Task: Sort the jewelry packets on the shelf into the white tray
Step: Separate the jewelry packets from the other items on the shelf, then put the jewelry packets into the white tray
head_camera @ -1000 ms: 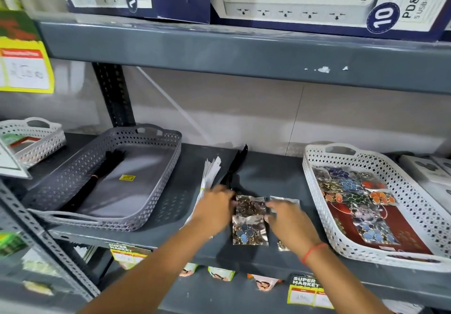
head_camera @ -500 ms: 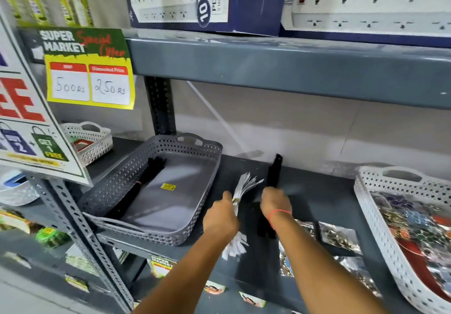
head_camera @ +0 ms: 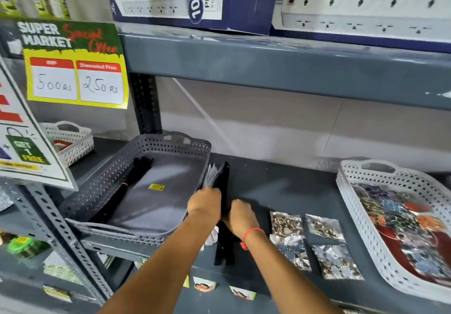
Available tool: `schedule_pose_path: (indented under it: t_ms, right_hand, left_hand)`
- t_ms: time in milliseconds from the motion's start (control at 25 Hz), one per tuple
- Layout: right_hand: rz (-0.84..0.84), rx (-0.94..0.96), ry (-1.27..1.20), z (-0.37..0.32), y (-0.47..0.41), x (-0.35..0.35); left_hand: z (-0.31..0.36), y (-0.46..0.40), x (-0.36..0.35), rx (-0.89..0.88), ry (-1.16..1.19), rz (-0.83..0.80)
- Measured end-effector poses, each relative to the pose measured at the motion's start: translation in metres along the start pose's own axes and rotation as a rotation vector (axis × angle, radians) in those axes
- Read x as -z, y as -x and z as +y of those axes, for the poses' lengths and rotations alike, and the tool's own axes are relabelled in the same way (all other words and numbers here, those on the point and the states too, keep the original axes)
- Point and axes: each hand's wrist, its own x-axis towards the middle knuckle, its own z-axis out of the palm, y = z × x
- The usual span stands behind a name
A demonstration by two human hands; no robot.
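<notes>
Several clear jewelry packets [head_camera: 314, 243] lie flat on the dark shelf [head_camera: 273, 189], just left of the white tray [head_camera: 351, 191]. That tray stands at the right and holds several colourful packets on a red liner. My left hand [head_camera: 205, 203] grips a bundle of white strips [head_camera: 211, 174] beside the grey tray. My right hand [head_camera: 240, 217] is closed on a long black bundle [head_camera: 224, 238] that stands tilted between both hands. Neither hand touches the packets.
A grey perforated tray [head_camera: 136, 167] with a black bundle inside sits at the left. A smaller white basket [head_camera: 70, 140] stands farther left. Price signs hang at the upper left. The upper shelf beam [head_camera: 268, 67] carries power-strip boxes.
Both hands left the jewelry packets and moved left to the white and black bundles. The two bundles have come together beside the grey tray. The camera view swung left.
</notes>
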Motion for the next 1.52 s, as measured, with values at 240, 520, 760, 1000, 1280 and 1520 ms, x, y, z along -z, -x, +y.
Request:
schedule_pose_path:
  t_ms: [240,520,760,1000,1280,1520]
  right_hand:
    - [0.250,-0.122,0.039,0.082,0.024,0.048]
    - [0.198,-0.510,-0.170,0.192,0.055,0.060]
    - [0.292,-0.428,-0.652,0.193,0.062,0.066]
    - [0.248,-0.133,-0.816,0.174,0.098,0.111]
    - [0.406,-0.280,-0.848,0.300,0.099,0.212]
    - [0.404,-0.426,-0.623,0.373,0.067,0.247]
  left_hand:
    - [0.055,0.024,-0.009,-0.209,0.326,-0.090]
    - [0.095,0.017,-0.048,-0.232,0.429,-0.427]
    - [0.085,0.012,-0.042,-0.063,0.925,-0.610]
    - [0.080,0.017,-0.011,-0.058,1.240,-0.529]
    - [0.203,0.043,0.017,-0.182,1.206,-0.460]
    - [0.314,0.028,0.017,-0.182,0.845,-0.362]
